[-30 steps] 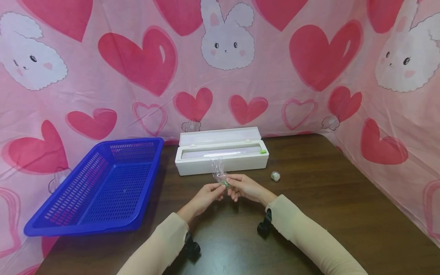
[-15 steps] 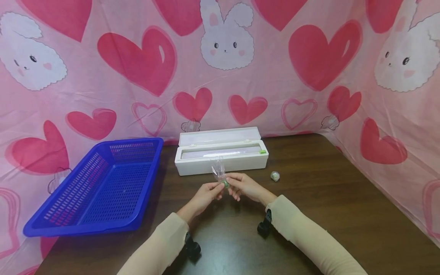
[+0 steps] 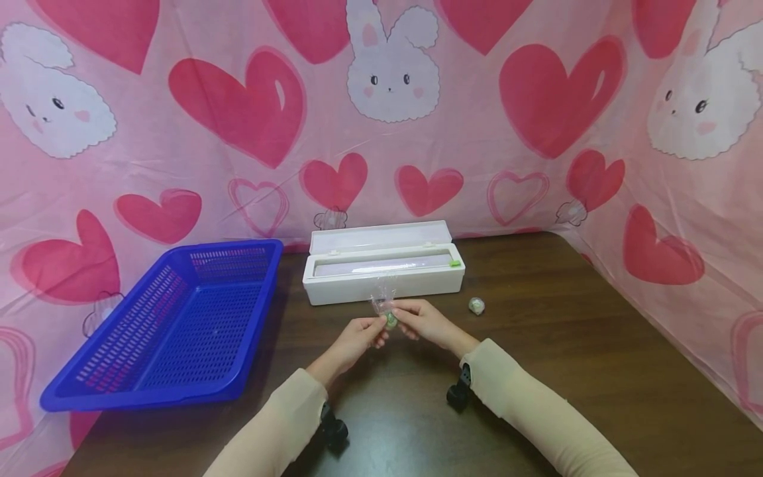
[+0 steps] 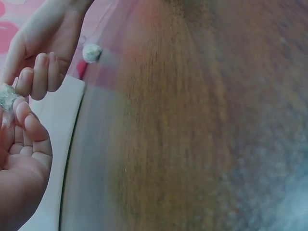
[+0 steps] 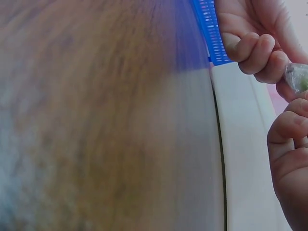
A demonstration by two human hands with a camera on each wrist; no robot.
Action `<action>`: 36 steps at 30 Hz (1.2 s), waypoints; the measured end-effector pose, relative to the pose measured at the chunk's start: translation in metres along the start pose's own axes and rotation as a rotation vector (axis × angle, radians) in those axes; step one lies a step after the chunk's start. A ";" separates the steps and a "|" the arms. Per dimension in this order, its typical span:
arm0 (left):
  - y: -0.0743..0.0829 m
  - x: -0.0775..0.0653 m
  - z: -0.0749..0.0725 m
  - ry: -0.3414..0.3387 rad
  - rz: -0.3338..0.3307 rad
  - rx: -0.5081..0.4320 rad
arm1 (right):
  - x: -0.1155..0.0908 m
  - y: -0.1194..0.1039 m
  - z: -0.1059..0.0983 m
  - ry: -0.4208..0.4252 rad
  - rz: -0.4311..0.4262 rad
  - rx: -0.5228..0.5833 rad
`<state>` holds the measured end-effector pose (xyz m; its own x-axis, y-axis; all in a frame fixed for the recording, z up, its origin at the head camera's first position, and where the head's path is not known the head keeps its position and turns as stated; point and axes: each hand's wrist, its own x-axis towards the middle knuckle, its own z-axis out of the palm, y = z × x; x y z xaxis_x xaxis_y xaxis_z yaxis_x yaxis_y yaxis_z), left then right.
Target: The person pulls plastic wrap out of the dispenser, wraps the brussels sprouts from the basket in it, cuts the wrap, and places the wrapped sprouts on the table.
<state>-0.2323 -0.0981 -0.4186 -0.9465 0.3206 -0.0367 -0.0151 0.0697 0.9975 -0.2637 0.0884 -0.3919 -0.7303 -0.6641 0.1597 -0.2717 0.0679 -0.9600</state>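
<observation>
Between both hands, in front of the white box, is a small green-and-white lump in cling film (image 3: pixel 391 320). My left hand (image 3: pixel 354 341) pinches it from the left with thumb and fingertips. From the other side, my right hand (image 3: pixel 426 323) pinches it near the gathered film. A loose tail of clear film (image 3: pixel 383 291) sticks up above the fingers, overlapping the box front. In the left wrist view the wrapped lump (image 4: pixel 7 96) shows at the edge, between the fingertips of both hands. The right wrist view shows part of the lump (image 5: pixel 299 78), pale green under shiny film.
Behind the hands stands a long white cling film box (image 3: pixel 384 288), lid raised, with a green slider (image 3: pixel 456 263) at its right end. A second film-wrapped lump (image 3: pixel 476 305) lies to the right. On the left is a blue perforated basket (image 3: pixel 238 358). A heart-patterned cloth hangs behind.
The wrapped lump has turned between the fingertips and shows more of its face. The film tail has shifted from narrow and gathered to more spread. Both arms stay nearly in place.
</observation>
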 end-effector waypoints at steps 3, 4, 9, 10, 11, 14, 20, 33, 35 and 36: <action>-0.006 0.003 -0.002 -0.009 -0.019 -0.013 | 0.000 0.000 0.000 0.002 -0.005 0.001; -0.006 0.003 -0.002 -0.010 -0.030 -0.017 | -0.001 0.000 0.000 0.002 -0.007 -0.001; -0.003 0.003 -0.003 -0.010 -0.069 -0.029 | -0.002 -0.003 0.001 -0.008 -0.014 -0.018; -0.002 0.003 -0.003 -0.006 -0.074 -0.027 | -0.002 -0.004 0.001 -0.012 -0.015 -0.021; -0.002 0.004 -0.003 -0.003 -0.081 -0.027 | -0.002 -0.004 0.001 -0.016 -0.015 -0.024; -0.001 0.004 -0.002 0.011 -0.097 -0.012 | -0.003 -0.005 0.002 -0.022 -0.007 -0.024; -0.001 0.006 0.001 0.012 -0.058 -0.045 | -0.002 -0.003 0.003 -0.044 -0.001 -0.010; 0.001 0.004 -0.006 -0.078 -0.008 0.011 | -0.001 -0.004 0.001 -0.052 -0.033 -0.041; 0.000 0.004 -0.006 -0.081 -0.001 -0.003 | -0.001 -0.003 0.001 -0.052 -0.041 -0.055; 0.000 0.004 -0.005 -0.082 -0.002 -0.008 | -0.001 -0.003 0.001 -0.052 -0.044 -0.063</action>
<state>-0.2376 -0.1020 -0.4182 -0.9170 0.3965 -0.0434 -0.0198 0.0634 0.9978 -0.2616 0.0878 -0.3894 -0.6837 -0.7051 0.1880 -0.3430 0.0832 -0.9356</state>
